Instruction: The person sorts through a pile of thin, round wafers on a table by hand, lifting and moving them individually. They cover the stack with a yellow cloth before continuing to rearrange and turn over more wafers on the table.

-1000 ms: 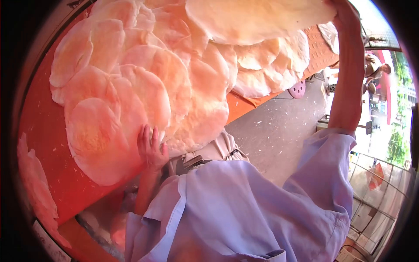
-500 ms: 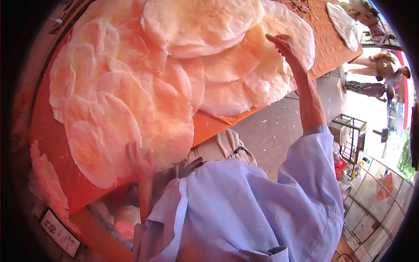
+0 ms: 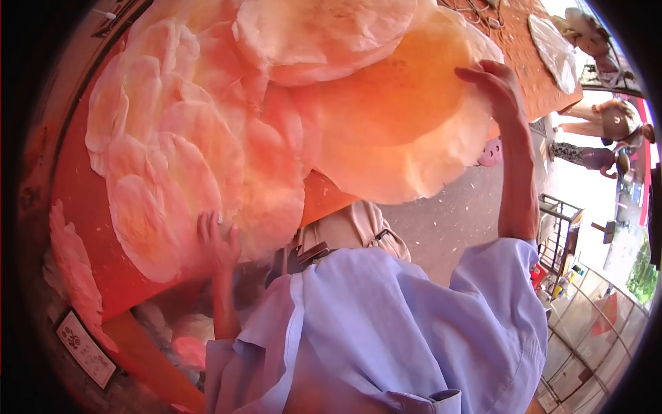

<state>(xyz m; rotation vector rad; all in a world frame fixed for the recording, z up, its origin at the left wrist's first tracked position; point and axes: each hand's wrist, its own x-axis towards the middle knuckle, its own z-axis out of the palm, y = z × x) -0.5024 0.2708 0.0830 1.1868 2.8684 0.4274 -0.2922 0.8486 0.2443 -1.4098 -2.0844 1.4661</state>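
Thin, pale, rounded sheets [image 3: 172, 138] overlap in a thick spread over the red-orange table [image 3: 83, 241]. My left hand [image 3: 219, 243] lies on the near edge of this spread, fingers apart. On the right, my right hand [image 3: 493, 81] is pinched at the far edge of one broad, see-through sheet [image 3: 407, 131]. That sheet looks smooth and orange-tinted, and its near edge hangs past the table's front edge. Another large sheet [image 3: 324, 34] lies at the top middle, overlapping its neighbours.
A clear plastic bag [image 3: 553, 52] lies on the table's far right end, near some cords [image 3: 476, 17]. A framed card [image 3: 85, 348] stands at lower left. People [image 3: 593, 155] are beyond the table, and a wire rack [image 3: 557, 224] stands on the right.
My right hand has moved right and slightly down, and the broad sheet has spread smoother and farther over the table's front edge. My left hand has stayed nearly in place.
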